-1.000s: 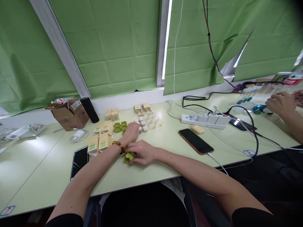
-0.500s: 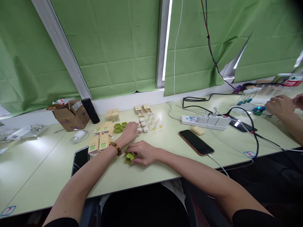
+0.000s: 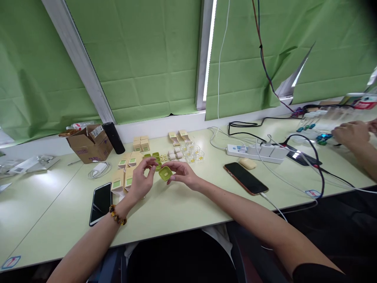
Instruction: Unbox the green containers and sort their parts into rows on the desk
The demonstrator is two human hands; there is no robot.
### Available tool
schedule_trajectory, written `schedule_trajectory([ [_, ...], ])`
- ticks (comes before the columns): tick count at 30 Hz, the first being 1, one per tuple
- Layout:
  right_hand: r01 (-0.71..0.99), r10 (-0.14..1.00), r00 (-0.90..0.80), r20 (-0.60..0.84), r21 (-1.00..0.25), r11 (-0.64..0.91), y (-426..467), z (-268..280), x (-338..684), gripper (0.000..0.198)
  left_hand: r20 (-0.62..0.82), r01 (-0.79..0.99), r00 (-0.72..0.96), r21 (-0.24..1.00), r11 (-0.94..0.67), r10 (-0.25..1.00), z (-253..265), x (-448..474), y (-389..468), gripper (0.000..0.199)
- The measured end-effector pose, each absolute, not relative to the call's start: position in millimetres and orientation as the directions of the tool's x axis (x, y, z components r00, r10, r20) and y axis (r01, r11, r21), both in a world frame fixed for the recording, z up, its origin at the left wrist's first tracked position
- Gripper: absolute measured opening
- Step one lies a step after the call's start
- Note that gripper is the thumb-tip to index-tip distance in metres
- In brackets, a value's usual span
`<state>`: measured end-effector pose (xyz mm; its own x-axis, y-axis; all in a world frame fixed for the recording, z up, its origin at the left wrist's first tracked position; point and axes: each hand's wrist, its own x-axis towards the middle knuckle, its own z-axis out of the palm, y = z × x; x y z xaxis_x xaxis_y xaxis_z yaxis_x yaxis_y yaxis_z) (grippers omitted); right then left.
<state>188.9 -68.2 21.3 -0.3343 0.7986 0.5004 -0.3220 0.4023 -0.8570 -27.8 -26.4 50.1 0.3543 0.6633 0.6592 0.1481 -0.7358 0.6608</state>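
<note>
My right hand (image 3: 184,175) grips a small green square cup (image 3: 165,173) by its edge, its hollow side turned toward me and a pale slot in its bottom. Beside it, my left hand (image 3: 143,177) has thumb and fingers curled together close to the cup; what they pinch, if anything, I cannot make out. Behind the hands stand more green cups (image 3: 156,155), partly covered by my fingers. Small yellowish pieces (image 3: 163,158) and white rounded blocks (image 3: 172,155) lie beyond them. To their right are clear cups with yellow bottoms (image 3: 193,155).
Open cardboard packets (image 3: 118,185) stand left of my hands, near a phone (image 3: 100,202). Closed small boxes (image 3: 141,144) sit behind. A cardboard box (image 3: 90,144), a power strip (image 3: 256,152) with cables and another phone (image 3: 246,178) flank the area. A co-worker's hand (image 3: 352,133) is at right.
My left hand has drawn back from the white blocks toward me, beside the right hand. My right hand has lifted the green cup up and away from me, turning its hollow toward me.
</note>
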Motion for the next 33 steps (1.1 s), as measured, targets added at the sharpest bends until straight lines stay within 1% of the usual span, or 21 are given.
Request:
schedule_trajectory([
  [4,-0.29,0.833,-0.228,0.504,-0.852,0.436,-65.8,19.6,192.5,0.049,0.561,-0.025,0.42,0.793,-0.609,0.714,32.8,-24.8,-27.3,0.027],
  [7,-0.264,0.838,-0.168,0.52,-0.842,0.47,-65.7,19.9,192.6,0.048,0.532,-0.11,0.473,0.826,-0.552,0.702,27.1,-21.0,-30.5,0.035],
  [9,-0.254,0.831,-0.147,0.537,-0.832,0.493,-65.8,20.2,190.9,0.05,0.527,-0.129,0.499,0.83,-0.542,0.688,24.4,-18.1,-33.8,0.039],
  [12,-0.225,0.816,-0.125,0.565,-0.817,0.531,-66.3,19.3,187.0,0.051,0.529,-0.124,0.478,0.831,-0.543,0.701,19.3,-13.9,-36.5,0.04],
  [15,-0.152,0.802,-0.08,0.591,-0.803,0.576,-68.2,17.3,183.9,0.047,0.549,-0.108,0.438,0.819,-0.564,0.712,13.5,-12.2,-35.3,0.037],
  [18,0.007,0.773,-0.054,0.632,-0.774,0.634,-72.8,17.5,182.6,0.042,0.575,-0.038,0.406,0.787,-0.616,0.71,10.1,-13.8,-33.5,0.039],
  [22,0.281,0.687,-0.079,0.722,-0.645,0.711,-79.8,22.3,182.3,0.04,0.632,0.066,0.389,0.707,-0.704,0.671,9.6,-17.5,-33.8,0.039],
  [24,0.354,0.659,-0.089,0.747,-0.595,0.722,-81.1,24.0,181.9,0.039,0.647,0.086,0.389,0.684,-0.724,0.656,10.3,-18.7,-34.4,0.039],
  [25,0.362,0.66,-0.089,0.746,-0.593,0.719,-81.0,24.1,181.7,0.039,0.649,0.094,0.387,0.679,-0.728,0.655,10.9,-19.2,-34.7,0.039],
  [26,0.348,0.673,-0.085,0.735,-0.611,0.711,-80.3,23.8,181.4,0.039,0.649,0.102,0.385,0.676,-0.73,0.656,11.5,-19.6,-35.1,0.039],
  [28,0.237,0.723,-0.06,0.689,-0.693,0.68,-77.8,22.2,181.0,0.043,0.654,0.117,0.383,0.667,-0.736,0.653,13.2,-20.5,-36.0,0.042],
  [30,0.047,0.78,-0.025,0.625,-0.779,0.626,-74.4,20.8,181.9,0.049,0.677,0.122,0.371,0.643,-0.756,0.636,14.8,-21.2,-36.9,0.046],
  [33,-0.252,0.849,-0.041,0.528,-0.827,0.502,-70.1,21.6,186.4,0.056,0.726,0.111,0.324,0.608,-0.786,0.607,16.3,-21.5,-37.5,0.049],
])
